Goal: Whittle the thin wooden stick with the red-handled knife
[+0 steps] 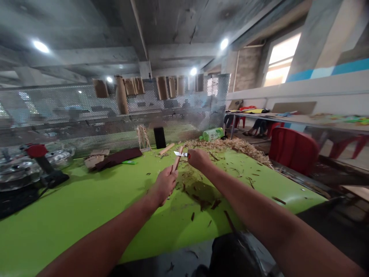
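My left hand (165,185) is closed around the lower end of a wooden stick (176,163), which tilts up and away from me over the green tabletop (106,200). In my right hand (199,158) is a knife (181,154) with a short bright blade and a bit of red at the handle. Its blade crosses the stick near the upper end and appears to touch it. Most of the knife's handle is hidden in my fist. Wood shavings and dark bark strips (201,202) lie on the table below my hands.
A shavings heap (239,147) lines the back right edge, near a green bottle (213,134). Behind stand a black phone (159,137) and a perforated metal screen (184,111). To the left are a red-and-black power tool (39,157) and brown sheets (121,158). A red chair (292,150) stands right.
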`<move>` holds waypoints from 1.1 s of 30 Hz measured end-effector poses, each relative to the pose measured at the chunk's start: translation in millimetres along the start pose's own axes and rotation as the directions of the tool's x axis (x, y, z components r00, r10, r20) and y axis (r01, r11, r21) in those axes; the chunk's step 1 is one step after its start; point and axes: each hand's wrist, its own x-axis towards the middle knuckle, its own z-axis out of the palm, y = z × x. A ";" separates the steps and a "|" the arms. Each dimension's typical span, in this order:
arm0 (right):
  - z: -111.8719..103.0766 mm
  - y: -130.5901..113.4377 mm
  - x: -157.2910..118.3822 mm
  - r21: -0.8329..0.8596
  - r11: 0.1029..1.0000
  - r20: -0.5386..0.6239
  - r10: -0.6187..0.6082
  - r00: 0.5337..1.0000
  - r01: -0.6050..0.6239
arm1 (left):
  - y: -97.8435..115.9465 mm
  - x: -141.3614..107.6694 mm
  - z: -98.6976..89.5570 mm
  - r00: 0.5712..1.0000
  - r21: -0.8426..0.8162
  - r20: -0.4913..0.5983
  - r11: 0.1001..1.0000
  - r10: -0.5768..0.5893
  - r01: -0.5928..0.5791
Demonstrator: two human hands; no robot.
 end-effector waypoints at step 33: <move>-0.5 -9.7 -7.0 0.088 0.996 -0.003 0.008 1.000 -0.008 | -9.8 6.7 -0.5 0.997 0.000 0.004 0.997 0.075 -0.075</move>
